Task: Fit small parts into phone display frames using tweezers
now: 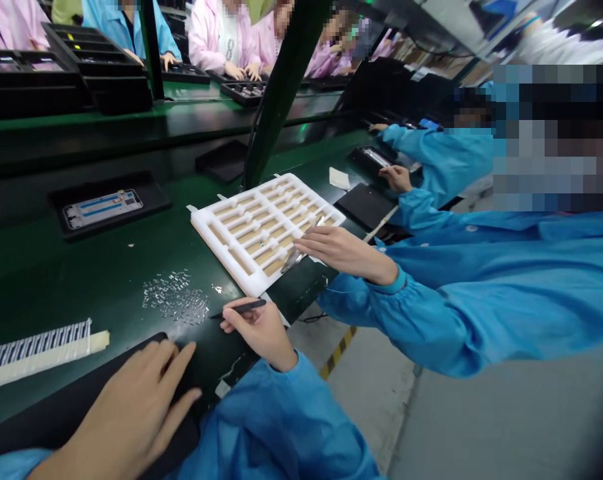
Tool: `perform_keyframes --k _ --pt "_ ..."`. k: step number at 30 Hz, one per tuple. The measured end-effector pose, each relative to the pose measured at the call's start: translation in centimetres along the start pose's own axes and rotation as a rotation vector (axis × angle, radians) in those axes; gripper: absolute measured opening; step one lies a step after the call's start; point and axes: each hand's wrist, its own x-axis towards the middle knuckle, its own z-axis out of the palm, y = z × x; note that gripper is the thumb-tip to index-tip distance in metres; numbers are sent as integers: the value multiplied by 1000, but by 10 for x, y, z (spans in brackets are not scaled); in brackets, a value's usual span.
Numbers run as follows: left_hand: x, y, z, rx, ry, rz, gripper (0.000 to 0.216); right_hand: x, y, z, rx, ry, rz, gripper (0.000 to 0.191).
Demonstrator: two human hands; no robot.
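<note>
Two bare hands work low on the bench: the left hand (pixel 126 410) lies spread, fingers apart, on a black mat (pixel 41 407), while the right hand (pixel 261 333) pinches a slim black tool (pixel 244 308) between thumb and fingers, its tip just beside a scatter of tiny silver pieces (pixel 174 297) on the glossy green bench (pixel 81 280). A co-worker's hand (pixel 346 253) in a blue sleeve lies over a white foam tray (pixel 291 183).

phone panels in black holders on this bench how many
2: one panel left of the white foam tray, another panel near a co-worker's hand; more may be hidden.
</note>
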Motion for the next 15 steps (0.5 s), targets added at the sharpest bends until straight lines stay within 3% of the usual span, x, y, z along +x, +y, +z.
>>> perform_keyframes --k 5,9,15 --pt "46 -8 20 129 114 -33 44 1 -1 1 13 -7 55 55" --pt "47 -12 31 104 171 -24 41 3 -1 1 34 -11 80 55" --pt "45 -13 31 102 142 -19 40 5 1 3 30 15 29 47"
